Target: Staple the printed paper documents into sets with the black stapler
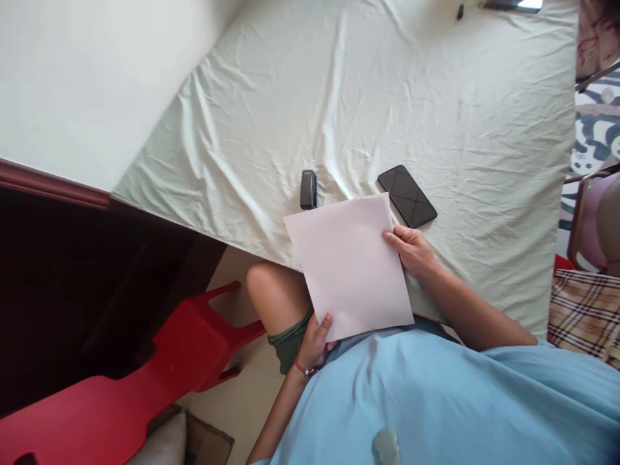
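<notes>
**Two hands hold a sheet of paper at the edge of the bed**

A big bed with a wrinkled pale cream sheet [368,97] fills the far part of the scene. A red plastic chair [121,387] stands on the floor at the near left. The person wears a light blue shirt [436,400] and green shorts.

A plain white sheet of paper [349,265] lies partly on the near edge of the bed and partly over the person's lap. The right hand [411,248] holds the right edge of the paper, with the fingers closed on it. The left hand [314,342] holds the near left corner, thumb on top, also gripping it.

A flat black phone [407,196] lies on the bed just beyond the right hand. A small black stapler [308,189] sits on the bed by the far left corner of the paper.
</notes>
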The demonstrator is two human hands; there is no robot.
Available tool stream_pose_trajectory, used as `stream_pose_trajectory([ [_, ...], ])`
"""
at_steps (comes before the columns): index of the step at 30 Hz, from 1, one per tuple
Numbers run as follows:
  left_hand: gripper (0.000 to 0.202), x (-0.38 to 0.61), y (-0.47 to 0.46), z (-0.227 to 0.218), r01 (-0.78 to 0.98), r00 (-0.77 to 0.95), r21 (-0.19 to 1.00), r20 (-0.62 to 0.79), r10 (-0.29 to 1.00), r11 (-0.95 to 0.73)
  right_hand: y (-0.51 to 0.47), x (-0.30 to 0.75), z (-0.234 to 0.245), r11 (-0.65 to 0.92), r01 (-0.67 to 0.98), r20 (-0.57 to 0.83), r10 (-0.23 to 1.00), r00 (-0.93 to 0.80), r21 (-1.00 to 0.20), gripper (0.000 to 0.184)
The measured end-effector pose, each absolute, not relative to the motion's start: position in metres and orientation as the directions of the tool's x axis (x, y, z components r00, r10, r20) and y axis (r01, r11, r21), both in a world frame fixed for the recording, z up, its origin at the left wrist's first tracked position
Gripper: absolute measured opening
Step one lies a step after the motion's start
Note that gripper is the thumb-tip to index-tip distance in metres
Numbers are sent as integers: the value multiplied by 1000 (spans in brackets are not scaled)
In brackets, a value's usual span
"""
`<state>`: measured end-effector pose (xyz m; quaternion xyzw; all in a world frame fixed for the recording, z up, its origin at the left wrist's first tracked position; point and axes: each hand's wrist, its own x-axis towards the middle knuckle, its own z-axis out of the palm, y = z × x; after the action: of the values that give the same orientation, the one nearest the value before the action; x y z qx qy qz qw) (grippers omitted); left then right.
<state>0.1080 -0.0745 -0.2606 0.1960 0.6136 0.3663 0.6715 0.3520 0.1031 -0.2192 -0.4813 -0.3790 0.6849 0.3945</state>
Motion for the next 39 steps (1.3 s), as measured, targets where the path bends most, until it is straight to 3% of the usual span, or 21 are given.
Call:
stream_pose_trajectory([
  [6,80,104,-78,-264,-14,143,623,-773,619,782,106,352,-220,-317,27,-315,924,-214,-948,41],
  [11,74,94,-81,-247,68,141,624,-778,612,778,105,355,-222,-15,293,-35,997,-62,-956,32],
  [16,70,88,-81,-238,165,136,665,-747,651,728,104,357,-214,107,438,145,988,56,-893,23],
  [29,68,91,-85,-253,108,41,641,-766,641,760,101,356,-225,-3,404,11,999,32,-915,31],
  [33,72,97,-78,-258,115,14,666,-743,669,737,99,357,-222,111,487,111,993,-28,-866,31],
  [39,69,97,-80,-269,105,-15,698,-711,703,708,93,356,-216,260,504,296,955,-9,-824,19],
])
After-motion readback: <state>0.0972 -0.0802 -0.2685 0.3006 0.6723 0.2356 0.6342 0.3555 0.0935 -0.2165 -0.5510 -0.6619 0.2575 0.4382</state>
